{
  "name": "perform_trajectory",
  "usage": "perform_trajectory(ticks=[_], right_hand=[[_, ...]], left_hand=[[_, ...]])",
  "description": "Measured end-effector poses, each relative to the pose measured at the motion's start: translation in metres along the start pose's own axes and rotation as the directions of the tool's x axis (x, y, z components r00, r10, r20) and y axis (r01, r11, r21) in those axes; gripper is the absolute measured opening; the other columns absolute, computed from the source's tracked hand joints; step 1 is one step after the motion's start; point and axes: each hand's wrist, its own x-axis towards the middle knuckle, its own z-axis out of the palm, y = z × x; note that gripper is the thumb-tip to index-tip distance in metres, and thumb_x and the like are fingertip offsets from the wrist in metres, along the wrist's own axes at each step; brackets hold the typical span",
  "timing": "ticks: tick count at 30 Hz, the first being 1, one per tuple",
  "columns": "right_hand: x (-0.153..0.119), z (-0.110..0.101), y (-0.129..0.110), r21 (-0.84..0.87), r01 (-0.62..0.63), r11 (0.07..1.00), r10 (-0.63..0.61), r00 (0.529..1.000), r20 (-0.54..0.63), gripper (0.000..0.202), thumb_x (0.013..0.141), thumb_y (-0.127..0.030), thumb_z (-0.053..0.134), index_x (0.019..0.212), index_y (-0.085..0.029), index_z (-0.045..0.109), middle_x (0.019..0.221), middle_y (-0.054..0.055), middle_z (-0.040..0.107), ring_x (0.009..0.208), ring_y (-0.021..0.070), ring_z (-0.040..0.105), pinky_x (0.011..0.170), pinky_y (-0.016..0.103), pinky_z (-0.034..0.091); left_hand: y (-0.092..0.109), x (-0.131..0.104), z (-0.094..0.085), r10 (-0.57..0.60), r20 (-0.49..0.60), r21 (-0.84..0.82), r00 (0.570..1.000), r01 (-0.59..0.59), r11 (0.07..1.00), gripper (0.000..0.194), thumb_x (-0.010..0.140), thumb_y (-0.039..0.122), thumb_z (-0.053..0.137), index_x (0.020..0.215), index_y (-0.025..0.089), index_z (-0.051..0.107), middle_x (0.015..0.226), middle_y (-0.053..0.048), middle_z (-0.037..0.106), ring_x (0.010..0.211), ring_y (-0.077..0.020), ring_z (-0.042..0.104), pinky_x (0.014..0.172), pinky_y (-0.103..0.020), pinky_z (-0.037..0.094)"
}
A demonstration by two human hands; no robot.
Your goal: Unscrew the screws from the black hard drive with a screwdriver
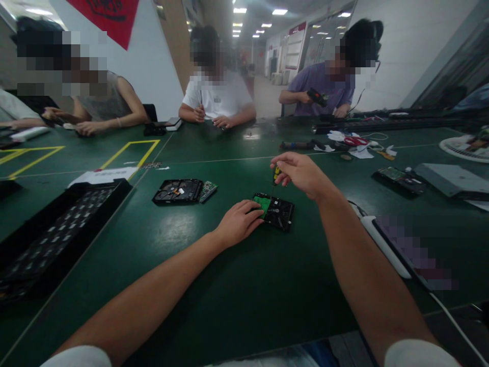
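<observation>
Green marks the board (264, 203) on the drive (280, 214), lying flat on the table (229, 306) in front of the person, between the two hands. In the head view, the left hand (237, 223) rests on the left side of the drive, its fingers outstretched across the board's edge rather than closed around anything. The right hand (303, 173) grips the screwdriver (275, 176) by its yellow and black handle, fingers bunched near the top, the shaft pointing down at the board's right edge. Whether the tip sits in a screw is too small for me to tell

From where I stand, I'd say it wants an upright shaft, steady downward pressure and a slow twist, so the tip doesn't skate over the board. The left fingertips should press firmly enough to stop the drive turning, yet keep out of the tip's path; they look rather close to it

Off to the left lie another drive (178, 191) and a loose board (208, 191) just beside it, then a long black tray (110, 204). To the right are a third drive (400, 181), a grey box (454, 178) and a white device (384, 247) near the right forearm, where an elbow could catch it. Nothing blocks the drive itself, though the left hand covers part of it, and co-workers sit well apart across the table
</observation>
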Motion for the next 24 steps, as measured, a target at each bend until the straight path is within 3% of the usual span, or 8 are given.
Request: perform_trajectory(ticks=[5,24], right_hand=[[-0.0009,0.0003,-0.0009,-0.012,0.014,1.0,-0.014,1.0,0.011,0.007,0.102,-0.02,0.062,0.099,-0.018,0.067,0.099,0.006,0.074,0.058,0.0086,0.067,0.049,0.018,0.051],[0.0003,0.0011,-0.0036,0.04,-0.08,0.996,0.081,0.996,-0.03,0.009,0.101,-0.011,0.054,0.103,-0.019,0.058,0.1,0.006,0.075,0.055,0.0081,0.064,0.047,0.019,0.048]], left_hand=[[0.0001,0.0007,-0.0005,0.006,0.003,-0.002,1.0,-0.006,1.0,0.031,0.105,0.037,0.054,0.126,0.019,0.069,0.13,-0.013,0.067,0.126,-0.0291,0.061,0.104,-0.049,0.056],[0.0004,0.0006,-0.002,0.001,0.009,-0.007,1.0,-0.001,1.0,0.031,0.105,0.037,0.054,0.125,0.02,0.07,0.129,-0.013,0.068,0.125,-0.0291,0.061,0.103,-0.049,0.056]])
